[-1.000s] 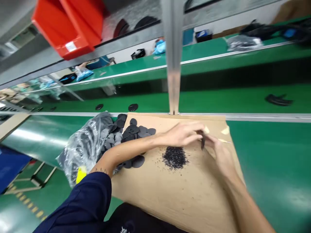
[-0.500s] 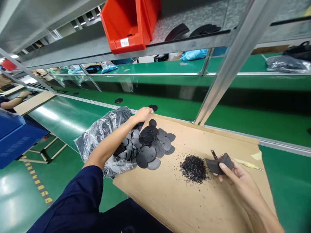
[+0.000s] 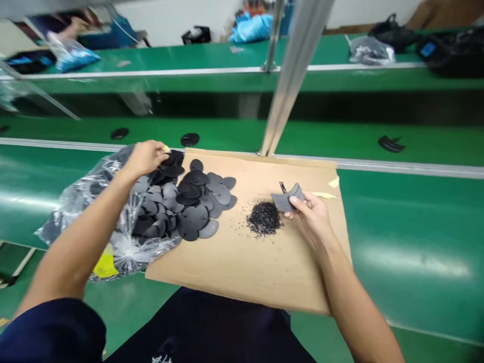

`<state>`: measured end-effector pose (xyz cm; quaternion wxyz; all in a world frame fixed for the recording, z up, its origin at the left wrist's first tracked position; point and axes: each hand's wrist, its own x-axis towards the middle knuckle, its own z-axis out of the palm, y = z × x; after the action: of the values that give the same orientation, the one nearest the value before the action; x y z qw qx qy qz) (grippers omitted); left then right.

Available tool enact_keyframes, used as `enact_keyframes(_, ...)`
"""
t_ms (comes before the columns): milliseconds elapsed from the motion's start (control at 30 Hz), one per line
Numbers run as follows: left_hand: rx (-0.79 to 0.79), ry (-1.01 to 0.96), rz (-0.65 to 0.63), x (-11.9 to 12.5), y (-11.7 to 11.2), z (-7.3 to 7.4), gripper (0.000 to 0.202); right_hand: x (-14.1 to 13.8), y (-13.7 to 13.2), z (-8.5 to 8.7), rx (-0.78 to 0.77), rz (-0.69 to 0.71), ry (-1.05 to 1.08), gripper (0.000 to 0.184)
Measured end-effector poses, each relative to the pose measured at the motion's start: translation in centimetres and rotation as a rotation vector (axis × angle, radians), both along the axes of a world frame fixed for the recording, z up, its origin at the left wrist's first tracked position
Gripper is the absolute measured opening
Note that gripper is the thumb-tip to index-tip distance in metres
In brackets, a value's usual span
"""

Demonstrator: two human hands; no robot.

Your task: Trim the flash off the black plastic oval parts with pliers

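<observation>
My left hand (image 3: 145,157) is at the upper left of a heap of thin black oval discs (image 3: 194,217). Its thumb and fingers are drawn together beside some darker discs (image 3: 174,164); whether a disc is between them I cannot make out. A pale yellow cover shows on one fingertip. In my right hand (image 3: 312,209) is a curved dark grey plate (image 3: 287,198), gripped between thumb and fingers. A slim black tool (image 3: 282,187) sticks up behind the plate. Just left of that hand lies a pile of tiny black bits (image 3: 263,218) on the cardboard sheet (image 3: 242,262).
A clear plastic bag (image 3: 128,247) holding more discs lies left on the green bench (image 3: 401,237). Beyond the metal rail, single discs (image 3: 189,139) and a curved black part (image 3: 391,144) lie on a green surface. An upright metal post (image 3: 289,80) stands behind the cardboard. A yellow-handled tool (image 3: 324,195) lies right.
My left hand has drawn back from beside a disc beyond the rail to the heap's upper edge. The view has swung right and down. My right hand still holds the curved plate.
</observation>
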<state>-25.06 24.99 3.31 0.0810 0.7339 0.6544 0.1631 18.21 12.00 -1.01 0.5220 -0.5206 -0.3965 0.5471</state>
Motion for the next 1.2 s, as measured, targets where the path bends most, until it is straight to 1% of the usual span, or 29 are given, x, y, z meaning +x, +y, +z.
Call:
enact_keyframes(33, 0.036, -0.005, 0.004, 0.0, -0.8, 0.4, 0.015, 0.3, -0.1, -0.3, -0.009, -0.019, 0.005, 0.048)
enact_keyframes(100, 0.237, -0.091, -0.038, 0.8, -3.1, 1.3, 0.023, 0.6, -0.3, -0.7, 0.000, -0.029, 0.025, 0.044)
enact_keyframes(133, 0.287, -0.168, -0.074, 1.7, -4.5, 1.6, 0.025, 0.8, -0.4, -0.8, 0.018, -0.026, 0.038, 0.042)
enact_keyframes(200, 0.353, -0.341, -0.162, 4.2, -7.6, 2.0, 0.023, 0.8, -0.5, -1.0, 0.051, -0.003, 0.050, 0.039)
enact_keyframes(267, 0.434, -0.451, -0.275, 7.6, -10.5, 1.7, 0.019, 0.5, -0.7, -1.2, 0.054, 0.041, 0.036, 0.038)
enact_keyframes(333, 0.480, -0.545, -0.403, 11.1, -12.7, 0.7, 0.022, 0.1, -0.9, -1.4, 0.036, 0.107, 0.019, 0.038)
enact_keyframes(367, 0.455, -0.588, -0.466, 12.8, -13.4, 0.1, 0.022, -0.1, -1.0, -1.5, 0.024, 0.148, 0.016, 0.039)
enact_keyframes(400, 0.418, -0.621, -0.495, 14.4, -13.8, -0.6, 0.020, -0.3, -1.2, -1.5, 0.016, 0.189, 0.020, 0.040)
enact_keyframes(500, 0.316, -0.646, -0.526, 18.2, -14.1, -2.4, 0.011, -0.9, -1.7, -1.5, 0.012, 0.299, 0.049, 0.042)
enact_keyframes(567, 0.280, -0.615, -0.555, 19.9, -13.7, -3.2, 0.020, -1.1, -2.0, -1.4, 0.034, 0.327, 0.064, 0.042)
enact_keyframes(633, 0.262, -0.564, -0.585, 21.1, -13.1, -3.5, 0.034, -1.3, -2.2, -1.4, 0.062, 0.310, 0.067, 0.040)
enact_keyframes(700, 0.252, -0.505, -0.623, 21.8, -12.5, -3.6, 0.035, -1.4, -2.4, -1.5, 0.080, 0.268, 0.059, 0.038)
enact_keyframes(800, 0.242, -0.426, -0.667, 22.3, -11.8, -3.6, 0.025, -1.5, -2.6, -1.7, 0.084, 0.190, 0.034, 0.037)
enact_keyframes(967, 0.226, -0.349, -0.594, 22.1, -11.3, -3.7, 0.024, -2.0, -3.0, -1.6, 0.054, 0.108, -0.026, 0.041)
enact_keyframes(1100, 0.123, -0.389, -0.619, 21.7, -11.2, -3.6, 0.017, -2.2, -3.0, -1.7, 0.017, 0.073, -0.025, 0.040)
enact_keyframes(1200, 0.091, -0.451, -0.620, 21.6, -11.0, -3.7, 0.018, -2.1, -2.9, -1.7, -0.016, 0.074, -0.004, 0.036)
